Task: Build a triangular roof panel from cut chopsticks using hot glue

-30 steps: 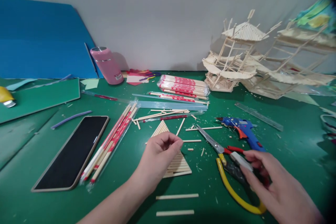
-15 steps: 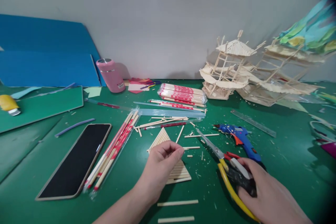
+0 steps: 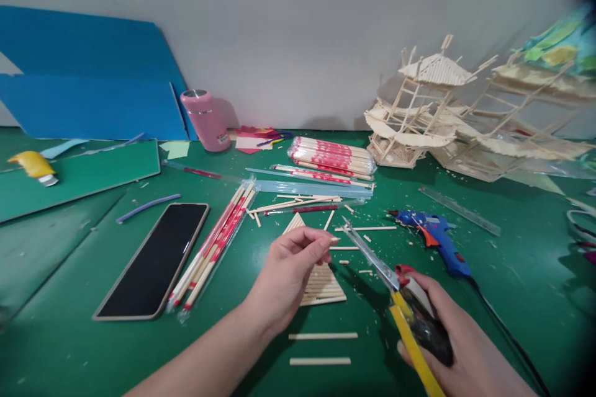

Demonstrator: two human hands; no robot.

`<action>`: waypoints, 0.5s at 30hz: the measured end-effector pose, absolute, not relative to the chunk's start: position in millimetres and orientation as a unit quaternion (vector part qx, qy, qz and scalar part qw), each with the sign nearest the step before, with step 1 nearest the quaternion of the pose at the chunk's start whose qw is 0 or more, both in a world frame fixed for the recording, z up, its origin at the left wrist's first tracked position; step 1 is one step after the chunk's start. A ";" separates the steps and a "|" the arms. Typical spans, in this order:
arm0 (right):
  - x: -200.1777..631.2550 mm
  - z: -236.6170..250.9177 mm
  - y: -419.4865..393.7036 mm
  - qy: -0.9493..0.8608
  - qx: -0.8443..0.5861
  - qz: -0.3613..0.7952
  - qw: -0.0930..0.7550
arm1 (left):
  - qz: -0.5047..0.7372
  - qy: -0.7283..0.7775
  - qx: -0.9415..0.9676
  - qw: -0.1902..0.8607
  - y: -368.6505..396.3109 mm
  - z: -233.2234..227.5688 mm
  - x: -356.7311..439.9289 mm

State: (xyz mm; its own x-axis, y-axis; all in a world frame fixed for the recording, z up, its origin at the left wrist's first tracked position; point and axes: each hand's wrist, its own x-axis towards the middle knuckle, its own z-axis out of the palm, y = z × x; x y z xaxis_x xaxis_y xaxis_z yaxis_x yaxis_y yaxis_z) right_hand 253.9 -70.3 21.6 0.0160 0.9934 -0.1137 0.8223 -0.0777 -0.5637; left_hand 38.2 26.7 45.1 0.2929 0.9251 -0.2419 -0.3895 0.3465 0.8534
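Low over the table, my left hand (image 3: 291, 276) pinches a short piece of pale wooden stick (image 3: 333, 240) between thumb and fingertips; only its end shows. Under that hand lies a triangular panel of sticks side by side (image 3: 326, 285), partly covered by it. My right hand (image 3: 459, 332) grips a pair of scissors (image 3: 372, 257) with yellow, red and black handles. The blades point up and left, their tips close to the held stick. Two loose sticks (image 3: 323, 336) lie in front of the panel.
A blue glue gun (image 3: 433, 236) with its cord lies right of the scissors. To the left are a phone (image 3: 153, 267) and wrapped chopsticks (image 3: 216, 245). Behind stand a pink bottle (image 3: 207, 121), a chopstick bundle (image 3: 331, 157) and a stick-built pavilion model (image 3: 414, 118).
My left hand has risen slightly, and the stick end now shows at its fingertips. The scissors have swung nearer to that hand. The whole view has shifted a little.
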 end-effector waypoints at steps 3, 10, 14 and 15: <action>244.3 25.7 -68.5 -0.652 -0.694 0.257 0.166 | 0.466 0.359 0.325 0.740 28.1 47.8 37.3; 235.3 27.4 -66.2 -0.650 -0.675 0.278 0.213 | 0.478 0.325 0.292 0.762 27.1 50.3 40.4; 239.0 20.8 -62.2 -0.662 -0.651 0.267 0.256 | 0.478 0.326 0.277 0.767 26.9 47.3 40.5; 239.0 19.5 -61.3 -0.664 -0.647 0.266 0.264 | 0.479 0.326 0.276 0.767 26.9 46.8 40.4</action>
State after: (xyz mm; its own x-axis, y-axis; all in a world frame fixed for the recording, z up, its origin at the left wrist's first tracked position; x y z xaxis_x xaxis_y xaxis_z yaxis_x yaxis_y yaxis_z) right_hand 239.0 -61.3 19.5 -0.0245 0.9997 0.0061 0.7189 0.0219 -0.6948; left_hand 40.4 26.9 46.8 0.3290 0.9143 -0.2364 -0.5549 0.3897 0.7350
